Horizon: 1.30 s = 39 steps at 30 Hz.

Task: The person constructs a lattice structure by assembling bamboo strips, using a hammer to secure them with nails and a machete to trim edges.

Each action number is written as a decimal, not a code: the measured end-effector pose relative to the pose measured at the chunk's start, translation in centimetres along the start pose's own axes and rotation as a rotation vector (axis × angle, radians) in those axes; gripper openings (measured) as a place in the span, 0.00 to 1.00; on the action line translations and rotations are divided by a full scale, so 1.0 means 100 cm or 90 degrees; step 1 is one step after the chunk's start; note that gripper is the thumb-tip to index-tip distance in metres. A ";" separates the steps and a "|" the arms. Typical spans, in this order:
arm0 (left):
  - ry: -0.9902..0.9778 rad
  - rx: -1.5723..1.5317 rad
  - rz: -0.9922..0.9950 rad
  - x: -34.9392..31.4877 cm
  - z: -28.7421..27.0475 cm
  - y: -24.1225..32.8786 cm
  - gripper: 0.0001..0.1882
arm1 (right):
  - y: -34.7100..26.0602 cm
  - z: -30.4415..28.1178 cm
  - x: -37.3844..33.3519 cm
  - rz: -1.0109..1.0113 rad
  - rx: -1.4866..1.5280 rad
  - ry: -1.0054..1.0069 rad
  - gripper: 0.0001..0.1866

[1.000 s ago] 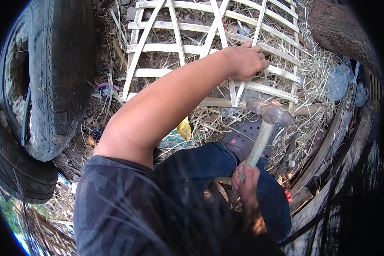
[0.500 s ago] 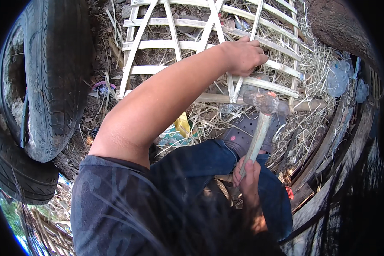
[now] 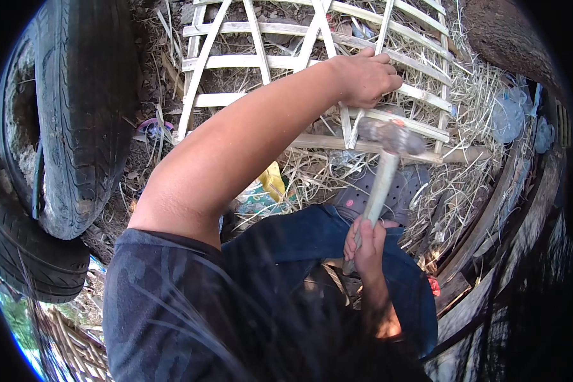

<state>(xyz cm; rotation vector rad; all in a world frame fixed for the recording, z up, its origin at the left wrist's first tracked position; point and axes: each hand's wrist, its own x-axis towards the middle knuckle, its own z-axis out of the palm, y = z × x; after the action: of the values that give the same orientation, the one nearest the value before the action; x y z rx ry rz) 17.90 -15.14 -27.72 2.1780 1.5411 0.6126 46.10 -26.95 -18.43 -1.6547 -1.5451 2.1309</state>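
A lattice of pale split-bamboo strips (image 3: 235, 62) lies across the ground ahead of me, its slats crossed at slants. My left arm reaches over it, and my left hand (image 3: 368, 77) is closed on the lattice near a crossing; its fingertips are partly hidden. Lower down, my right hand (image 3: 366, 245) grips the pale handle of a hammer (image 3: 381, 188). The worn, blurred hammer head hovers by the lattice's near edge, in front of a wooden pole (image 3: 318, 142) there; whether it touches is unclear.
Old tyres (image 3: 95, 114) stand at the left. Dry straw (image 3: 471, 108) covers the ground around the lattice, with clear plastic (image 3: 508, 118) at the right. A thick trunk (image 3: 509, 35) is at the far right. My shoe (image 3: 388, 191) is close below the hammer head.
The hammer head has moved slightly left and up, and my right hand has risen a little with it. My left hand keeps nearly the same place on the lattice.
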 end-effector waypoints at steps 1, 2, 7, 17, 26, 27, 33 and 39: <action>-0.003 0.004 -0.007 -0.003 0.002 -0.001 0.12 | -0.001 0.002 0.003 0.043 -0.031 0.006 0.22; -0.001 0.013 -0.015 -0.003 0.002 -0.004 0.12 | -0.001 0.001 0.001 0.012 -0.008 -0.001 0.22; 0.018 0.018 0.013 -0.001 0.002 0.000 0.12 | 0.013 -0.002 -0.002 0.003 0.043 -0.009 0.22; 0.052 0.032 0.017 -0.003 0.005 -0.001 0.12 | 0.007 -0.003 -0.006 0.000 0.148 0.001 0.21; 0.073 0.043 0.031 0.003 0.007 -0.002 0.11 | 0.002 0.000 -0.012 -0.021 0.135 -0.004 0.21; 0.061 0.037 0.034 0.003 0.006 -0.005 0.11 | 0.003 0.002 -0.005 0.017 0.086 -0.012 0.20; 0.076 0.091 0.014 -0.002 0.005 0.001 0.12 | 0.018 0.003 -0.009 -0.060 0.140 -0.035 0.20; 0.161 0.133 0.023 -0.004 0.006 0.001 0.15 | 0.012 0.003 -0.010 -0.078 0.129 -0.012 0.20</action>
<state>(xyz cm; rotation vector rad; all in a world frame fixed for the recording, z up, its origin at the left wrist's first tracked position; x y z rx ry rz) 18.19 -15.57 -28.15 2.3611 1.7663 0.7966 46.87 -28.31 -18.57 -1.4422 -1.3450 2.1624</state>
